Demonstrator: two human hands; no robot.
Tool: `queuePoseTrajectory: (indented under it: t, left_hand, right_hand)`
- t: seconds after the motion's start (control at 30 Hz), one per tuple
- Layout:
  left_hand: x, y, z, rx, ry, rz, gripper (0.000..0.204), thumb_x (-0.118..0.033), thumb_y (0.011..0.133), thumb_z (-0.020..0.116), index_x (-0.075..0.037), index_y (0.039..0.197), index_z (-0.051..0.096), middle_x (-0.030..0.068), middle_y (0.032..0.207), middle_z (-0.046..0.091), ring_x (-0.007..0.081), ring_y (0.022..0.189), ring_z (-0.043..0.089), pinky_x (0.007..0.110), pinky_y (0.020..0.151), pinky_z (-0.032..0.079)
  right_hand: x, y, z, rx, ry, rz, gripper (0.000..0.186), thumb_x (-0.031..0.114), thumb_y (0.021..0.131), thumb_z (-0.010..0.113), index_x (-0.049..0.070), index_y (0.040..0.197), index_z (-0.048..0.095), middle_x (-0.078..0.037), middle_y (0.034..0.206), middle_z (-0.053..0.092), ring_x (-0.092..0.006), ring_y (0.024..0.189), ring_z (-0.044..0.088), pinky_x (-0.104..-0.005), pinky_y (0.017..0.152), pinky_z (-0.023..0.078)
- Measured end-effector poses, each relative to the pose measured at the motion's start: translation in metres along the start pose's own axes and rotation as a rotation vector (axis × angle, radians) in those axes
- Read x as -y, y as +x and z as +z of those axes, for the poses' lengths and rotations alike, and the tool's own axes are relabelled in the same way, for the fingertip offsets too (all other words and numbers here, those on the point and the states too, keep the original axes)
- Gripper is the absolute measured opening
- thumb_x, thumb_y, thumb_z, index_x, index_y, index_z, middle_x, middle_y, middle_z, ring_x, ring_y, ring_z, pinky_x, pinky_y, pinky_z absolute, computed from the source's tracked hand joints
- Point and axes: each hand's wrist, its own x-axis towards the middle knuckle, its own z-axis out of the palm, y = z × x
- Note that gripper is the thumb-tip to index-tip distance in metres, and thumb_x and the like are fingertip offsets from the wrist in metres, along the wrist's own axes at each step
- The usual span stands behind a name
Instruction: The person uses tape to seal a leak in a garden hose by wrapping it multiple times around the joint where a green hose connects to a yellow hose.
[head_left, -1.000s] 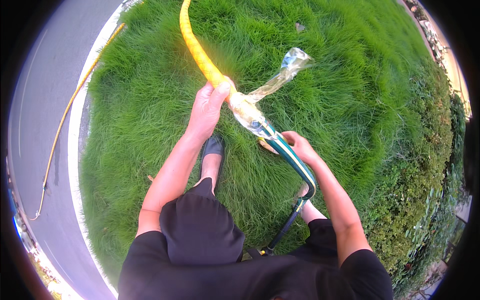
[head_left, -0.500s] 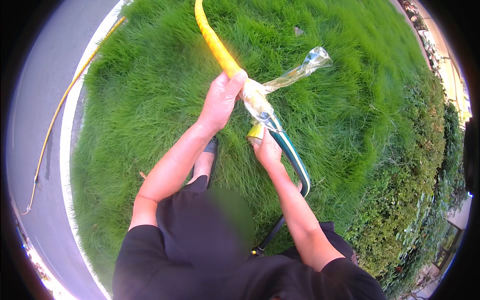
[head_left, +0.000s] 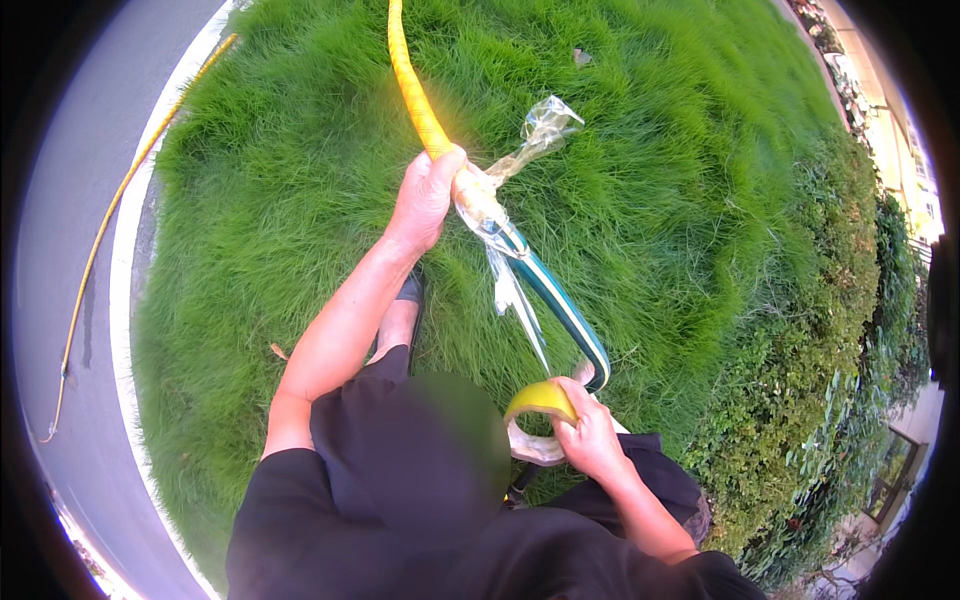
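My left hand is wrapped round a yellow hose just above a joint. Clear tape covers this joint, where the yellow hose meets a dark green hose with pale stripes. From the wrapping a crumpled clear tail sticks out to the upper right. Lower down, near my lap, my right hand grips a roll of yellowish clear packing tape by its edge. A stretched tape strip, partly twisted, runs between the joint and the roll. The green hose bends behind my right hand.
Long green grass surrounds my feet. On the left, another yellow hose lies across a white curb and grey pavement. A hedge borders the right side. My dark shoe shows below my left forearm.
My right hand has pulled the tape roll down away from the joint toward my lap, drawing out a strip. The joint and its loose tail have shifted slightly left with my left hand.
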Motion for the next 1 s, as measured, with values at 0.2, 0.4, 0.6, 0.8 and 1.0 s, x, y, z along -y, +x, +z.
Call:
queuePoseTrajectory:
  t: [0.2, 0.4, 0.6, 0.8, 1.0]
  left_hand:
    - [0.007, -0.008, -0.015, -0.008, -0.018, -0.010, 0.022, -0.026, 0.092, 0.053, -0.004, 0.092, 0.051, 0.0077, 0.079, 0.061, 0.0139, 0.069, 0.059, 0.027, 0.066, 0.049]
    - [0.010, -0.013, -0.024, 0.039, -0.072, -0.026, 0.021, -0.026, 0.091, 0.054, -0.005, 0.095, 0.051, 0.0059, 0.083, 0.058, 0.0129, 0.074, 0.058, 0.026, 0.068, 0.048]
    - [0.000, -0.023, -0.019, 0.101, -0.079, -0.048, 0.021, -0.026, 0.091, 0.055, -0.007, 0.094, 0.049, 0.0052, 0.085, 0.057, 0.0122, 0.078, 0.056, 0.026, 0.071, 0.047]
    - [-0.023, -0.027, 0.004, 0.121, -0.050, -0.008, 0.021, -0.027, 0.091, 0.053, -0.007, 0.090, 0.049, 0.0045, 0.082, 0.056, 0.0110, 0.075, 0.055, 0.025, 0.069, 0.046]
    - [-0.033, -0.024, 0.006, 0.189, -0.024, -0.024, 0.025, -0.032, 0.092, 0.049, -0.008, 0.085, 0.047, 0.0050, 0.073, 0.055, 0.0135, 0.064, 0.055, 0.027, 0.061, 0.048]
  right_hand:
    - [0.036, 0.027, -0.102, 0.014, 0.133, 0.162, 0.042, 0.000, 0.072, 0.059, 0.001, 0.114, 0.056, -0.012, 0.105, 0.063, -0.0194, 0.098, 0.061, -0.0312, 0.087, 0.048]
    - [0.106, 0.091, -0.155, -0.010, -0.138, -0.207, 0.044, -0.004, 0.063, 0.063, 0.001, 0.107, 0.058, -0.007, 0.100, 0.061, -0.0150, 0.093, 0.060, -0.0280, 0.084, 0.048]
    - [0.110, 0.206, -0.173, 0.004, -0.256, -0.166, 0.037, -0.002, 0.062, 0.055, 0.001, 0.097, 0.065, -0.009, 0.093, 0.066, -0.0172, 0.087, 0.063, -0.0300, 0.086, 0.049]
    - [0.111, 0.317, -0.107, 0.397, -0.203, -0.174, 0.041, 0.003, 0.058, 0.055, 0.002, 0.097, 0.067, -0.009, 0.085, 0.066, -0.0139, 0.073, 0.060, -0.0241, 0.067, 0.051]
    - [0.098, 0.343, 0.010, 0.821, 0.376, -0.298, 0.033, 0.008, 0.069, 0.067, 0.000, 0.101, 0.064, -0.008, 0.086, 0.065, -0.0147, 0.076, 0.059, -0.0311, 0.070, 0.050]
